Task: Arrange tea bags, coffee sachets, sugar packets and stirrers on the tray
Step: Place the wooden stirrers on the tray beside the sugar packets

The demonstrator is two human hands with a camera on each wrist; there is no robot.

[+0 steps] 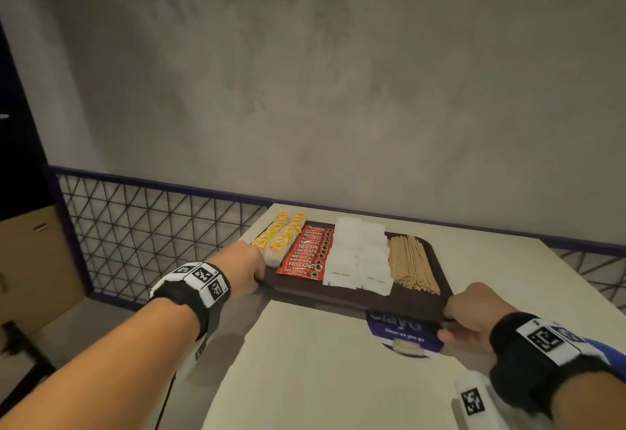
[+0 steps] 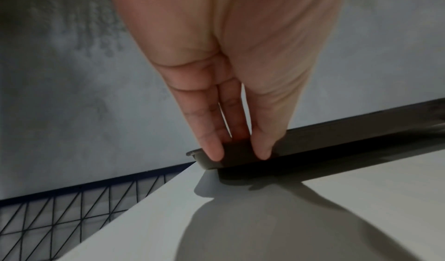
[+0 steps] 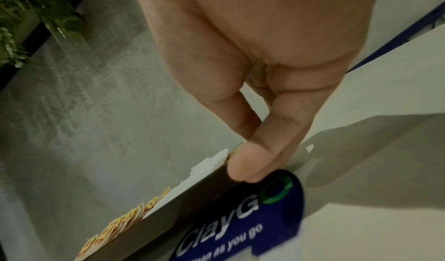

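Brown tray [image 1: 352, 297] is getting gripped at both near corners — left hand [image 1: 249, 265] pinching one rim, fingers [image 2: 211, 145] underneath. Right hand [image 1: 474, 314] is clasping the other — thumb [image 3: 243, 166] on its edge.

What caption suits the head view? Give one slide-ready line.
Both hands, left hand and right hand, grip the dark brown plastic tray of neatly rowed sachets and wooden stirrers.
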